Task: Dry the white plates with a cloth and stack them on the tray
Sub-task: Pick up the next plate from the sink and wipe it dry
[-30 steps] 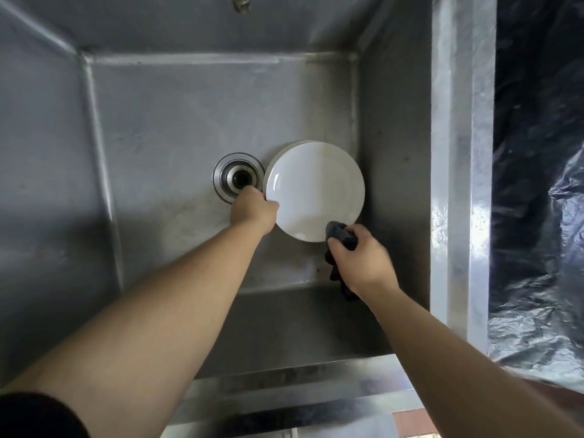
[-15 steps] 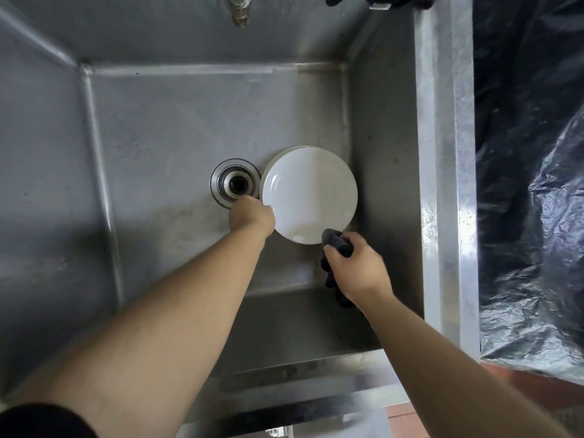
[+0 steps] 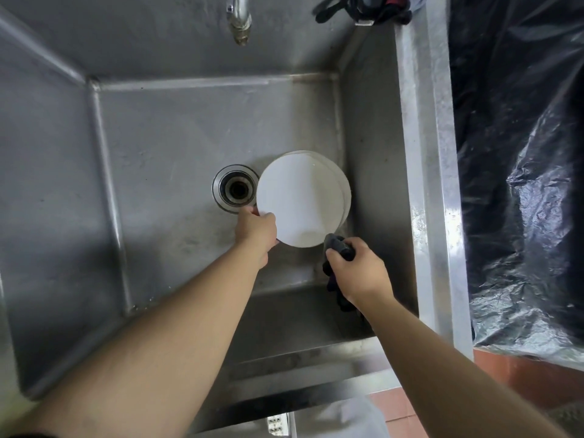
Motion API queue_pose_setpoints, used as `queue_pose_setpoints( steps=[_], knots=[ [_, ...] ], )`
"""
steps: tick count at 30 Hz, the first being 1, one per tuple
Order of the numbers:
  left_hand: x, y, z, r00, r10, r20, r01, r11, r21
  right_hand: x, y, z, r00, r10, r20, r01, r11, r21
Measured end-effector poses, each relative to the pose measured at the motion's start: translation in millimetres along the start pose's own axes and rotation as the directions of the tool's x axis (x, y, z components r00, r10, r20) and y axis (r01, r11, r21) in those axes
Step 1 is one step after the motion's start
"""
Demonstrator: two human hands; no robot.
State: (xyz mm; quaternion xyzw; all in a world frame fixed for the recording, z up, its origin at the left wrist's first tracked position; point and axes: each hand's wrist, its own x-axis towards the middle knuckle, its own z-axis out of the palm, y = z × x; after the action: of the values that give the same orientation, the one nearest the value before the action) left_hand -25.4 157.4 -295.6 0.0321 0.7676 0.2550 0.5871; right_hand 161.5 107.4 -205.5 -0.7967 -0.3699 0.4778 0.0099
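Note:
A white plate (image 3: 297, 200) is lifted off a small stack of white plates (image 3: 345, 191) on the floor of a deep steel sink (image 3: 158, 153), near its right wall. My left hand (image 3: 256, 230) grips the lifted plate by its near left rim. My right hand (image 3: 357, 268) holds a dark cloth (image 3: 339, 246) bunched in its fist, just below the plate's near right edge. More of the cloth hangs under that hand. No tray is in view.
The round drain (image 3: 235, 188) lies just left of the plates. A tap spout (image 3: 239, 17) hangs over the back of the sink. Dark items (image 3: 363, 7) sit on the back right corner. Black plastic sheeting (image 3: 521, 153) hangs beyond the sink's right rim.
My left hand has raised the top plate off the stack and shifted it slightly left, so the plates beneath show at its right edge. My right hand with the cloth stays beside it.

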Motion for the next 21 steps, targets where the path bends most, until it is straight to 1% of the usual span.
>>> queue_pose_setpoints(
  steps=[4,9,13,18,21],
  knots=[
    [-10.0,6.0,-6.0,0.998,-0.026,0.063,0.029,0.999,-0.037,-8.9,-0.1,-3.1,1.0,0.001,-0.015,-0.001,1.0,-0.005],
    [-33.2,15.0,-31.4,0.994,0.064,0.094,-0.062,0.998,-0.024,-28.0,-5.6,-11.4,1.0,-0.006,-0.021,0.007,0.999,0.044],
    [-65.8,26.7,-70.2,0.989,0.108,0.104,-0.104,0.994,-0.035,-53.5,-19.9,-19.9,1.0,0.012,-0.001,-0.012,0.994,0.113],
    [-121.7,44.2,-126.6,0.98,0.161,0.118,-0.155,0.986,-0.057,-97.5,-48.5,-32.9,0.998,0.043,0.046,-0.056,0.948,0.314],
    [-155.9,55.1,-156.9,0.972,0.198,0.123,-0.192,0.98,-0.062,-125.9,-70.4,-44.4,0.996,0.013,0.088,-0.051,0.893,0.446]
  ],
)
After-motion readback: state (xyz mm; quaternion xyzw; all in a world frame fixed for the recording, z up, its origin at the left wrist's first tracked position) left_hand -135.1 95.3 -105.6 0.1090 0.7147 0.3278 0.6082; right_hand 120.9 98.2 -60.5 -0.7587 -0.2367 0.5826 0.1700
